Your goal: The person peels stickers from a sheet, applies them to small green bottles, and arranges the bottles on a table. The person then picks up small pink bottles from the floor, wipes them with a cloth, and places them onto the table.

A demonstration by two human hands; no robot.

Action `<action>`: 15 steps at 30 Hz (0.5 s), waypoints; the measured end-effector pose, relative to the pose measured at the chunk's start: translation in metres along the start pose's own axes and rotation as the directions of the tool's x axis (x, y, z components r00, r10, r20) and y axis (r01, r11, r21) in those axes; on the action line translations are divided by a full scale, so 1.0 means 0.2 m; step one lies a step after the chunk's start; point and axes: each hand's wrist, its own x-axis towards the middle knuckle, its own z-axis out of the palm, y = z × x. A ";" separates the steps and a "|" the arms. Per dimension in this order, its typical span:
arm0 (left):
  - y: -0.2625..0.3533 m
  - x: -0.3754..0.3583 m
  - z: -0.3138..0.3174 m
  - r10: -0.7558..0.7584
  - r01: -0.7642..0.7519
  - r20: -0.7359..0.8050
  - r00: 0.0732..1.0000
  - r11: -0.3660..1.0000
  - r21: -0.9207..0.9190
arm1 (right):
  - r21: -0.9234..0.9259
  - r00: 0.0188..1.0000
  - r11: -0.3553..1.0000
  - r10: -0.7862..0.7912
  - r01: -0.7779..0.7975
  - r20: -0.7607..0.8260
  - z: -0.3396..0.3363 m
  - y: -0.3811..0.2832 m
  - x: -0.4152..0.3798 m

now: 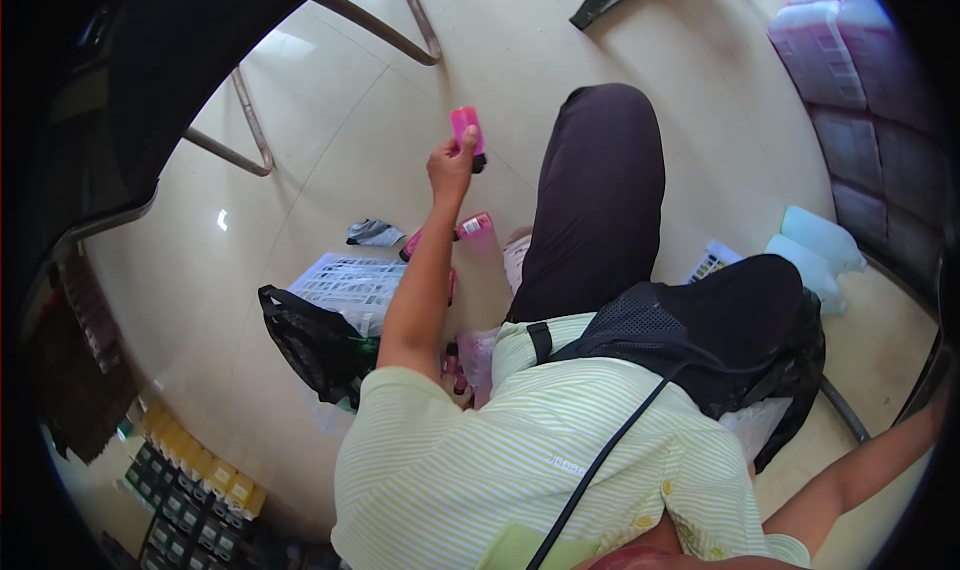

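Note:
My left hand (452, 167) is raised above the tiled floor, its fingers closed around a small pink bottle (466, 125) with a black cap at its lower end. Below it on the floor lie another pink bottle (475, 227) with a white label and a crumpled grey cloth (375, 233). More pink bottles (456, 370) are partly hidden beside my forearm. My right forearm (850, 482) reaches to the right edge; its hand is out of sight.
A white plastic basket (345, 282) and a black bag (315, 345) stand left of my arm. Metal chair legs (385, 30) are at the upper left. Stacked jugs of purple liquid (850, 60) and pale jugs (815, 245) stand right. Yellow-topped boxes (205, 465) sit lower left.

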 end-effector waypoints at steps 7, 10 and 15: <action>1.17 -0.57 0.06 0.503 -0.177 0.312 0.806 0.707 -0.685 | 0.277 0.596 0.940 -0.110 -0.197 0.795 0.65 -0.02 -0.86; 1.37 -0.72 0.16 0.749 -0.562 0.177 0.639 0.611 -0.557 | 0.317 0.347 0.787 -0.141 -0.529 0.927 0.83 0.08 -1.04; 1.39 -0.75 0.11 0.698 -0.507 0.259 0.668 0.681 -0.528 | 0.260 0.280 0.618 -0.067 -0.742 0.958 0.86 0.09 -1.04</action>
